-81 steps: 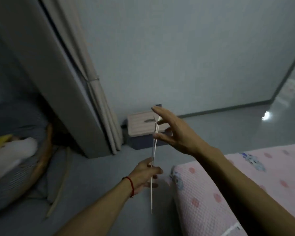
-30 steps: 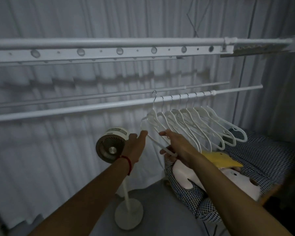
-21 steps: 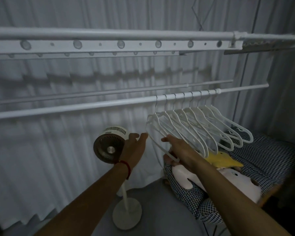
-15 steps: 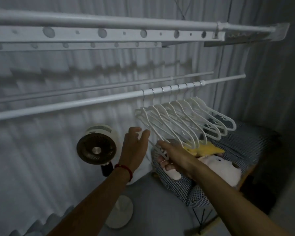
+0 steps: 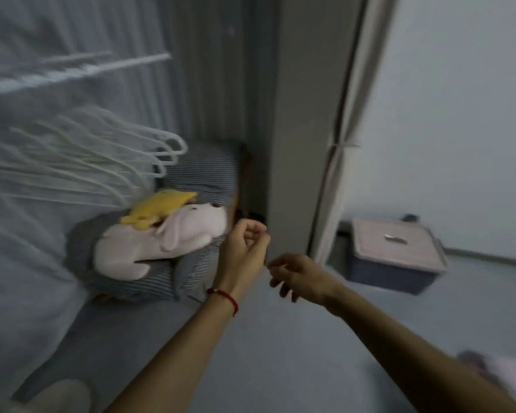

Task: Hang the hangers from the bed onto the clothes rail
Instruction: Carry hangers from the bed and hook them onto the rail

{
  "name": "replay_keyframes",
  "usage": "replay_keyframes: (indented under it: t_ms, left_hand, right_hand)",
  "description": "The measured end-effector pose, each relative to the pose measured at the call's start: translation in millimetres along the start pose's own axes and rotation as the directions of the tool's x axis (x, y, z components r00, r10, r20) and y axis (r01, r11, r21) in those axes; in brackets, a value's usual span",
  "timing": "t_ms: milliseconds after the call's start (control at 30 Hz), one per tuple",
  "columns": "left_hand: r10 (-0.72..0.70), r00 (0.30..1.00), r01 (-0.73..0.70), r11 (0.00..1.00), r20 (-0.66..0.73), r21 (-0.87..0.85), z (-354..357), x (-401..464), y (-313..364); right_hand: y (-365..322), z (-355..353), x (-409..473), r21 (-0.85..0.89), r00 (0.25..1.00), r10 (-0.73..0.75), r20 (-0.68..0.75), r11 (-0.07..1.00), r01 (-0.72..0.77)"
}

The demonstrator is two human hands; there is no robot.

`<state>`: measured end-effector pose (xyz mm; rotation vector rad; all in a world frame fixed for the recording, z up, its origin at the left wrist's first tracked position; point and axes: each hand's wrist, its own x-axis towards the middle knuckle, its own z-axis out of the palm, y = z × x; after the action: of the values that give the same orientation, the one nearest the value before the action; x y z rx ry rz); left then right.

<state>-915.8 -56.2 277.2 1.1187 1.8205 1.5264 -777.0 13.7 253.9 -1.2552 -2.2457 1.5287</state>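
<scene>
The white plastic hangers (image 5: 102, 150) hang blurred on the white metal clothes rail (image 5: 81, 70). The left hand (image 5: 245, 245) and right hand (image 5: 301, 275) hover loosely curled, holding nothing, near the pale plush toy (image 5: 161, 239).

1. Hangers (image 5: 102, 156): a bunch at far left, too blurred to count; several white loops show.
2. Rails (image 5: 72, 70): two white bars at upper left, one behind the other.
3. Soft toys: two, a white one (image 5: 161, 242) with a yellow one (image 5: 158, 208) lying on it.
4. Storage boxes (image 5: 396, 257): one, lidded, on the floor at right.
5. Hands: two, the left hand (image 5: 245, 242) and the right hand (image 5: 298, 275), both holding nothing.
6. Red wrist cords (image 5: 225, 298): one, on the left wrist.
7. Curtains (image 5: 340, 129): one tied bundle, right of the grey wall edge.
</scene>
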Motion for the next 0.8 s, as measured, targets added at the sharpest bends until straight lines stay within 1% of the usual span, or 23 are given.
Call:
replay_keyframes:
  t_ms: [67, 167, 267, 367, 467, 533, 600, 700, 767, 800]
  left_hand:
    - [-0.043, 0.989, 0.033, 0.997, 0.138, 0.072, 45.3, -13.0, -8.6]
    - [-0.074, 0.949, 0.025, 0.986, 0.307, 0.163, 118.7, -38.7, -16.4]
    - [-0.116, 0.882, -0.007, 0.966, 0.456, 0.258, 199.9, -67.5, -18.0]
    - [-0.147, 0.804, -0.055, 0.947, 0.576, 0.317, 291.1, -104.6, -10.8]
    - [-0.188, 0.7, -0.108, 0.926, 0.689, 0.362, 389.0, -155.4, -3.8]
    - [-0.215, 0.612, -0.138, 0.919, 0.761, 0.37, 457.1, -196.6, -3.6]
    - [-0.244, 0.519, -0.177, 0.907, 0.82, 0.382, 519.1, -240.3, -2.5]
    - [-0.314, 0.385, -0.17, 0.9, 0.868, 0.401, 592.0, -295.9, -2.5]
    - [-0.345, 0.33, -0.16, 0.897, 0.879, 0.412, 631.1, -321.5, -6.8]
    - [-0.347, 0.321, -0.16, 0.897, 0.881, 0.411, 647.8, -330.0, -10.3]
  right_hand:
    - [40.1, -27.1, -26.4, -0.019, 0.993, 0.037, -0.108, 0.999, -0.04]
    - [109.7, -61.9, -71.7, 0.014, 0.967, 0.128, -0.221, 0.992, -0.128]
    - [185.5, -92.6, -128.4, 0.08, 0.925, 0.229, -0.302, 0.973, -0.214]
    - [266.2, -123.1, -195.6, 0.17, 0.86, 0.351, -0.371, 0.936, -0.309]
    - [352.8, -151.8, -267.7, 0.258, 0.771, 0.479, -0.419, 0.877, -0.404]
    - [413.8, -168.5, -317.2, 0.324, 0.704, 0.566, -0.428, 0.824, -0.466]
    - [474.8, -181.0, -362.6, 0.424, 0.607, 0.667, -0.431, 0.744, -0.516]
    - [548.7, -189.6, -419.3, 0.572, 0.468, 0.789, -0.397, 0.612, -0.546]
    - [589.9, -192.7, -445.2, 0.634, 0.393, 0.847, -0.358, 0.53, -0.564]
    - [608.8, -192.4, -453.6, 0.656, 0.36, 0.87, -0.336, 0.49, -0.573]
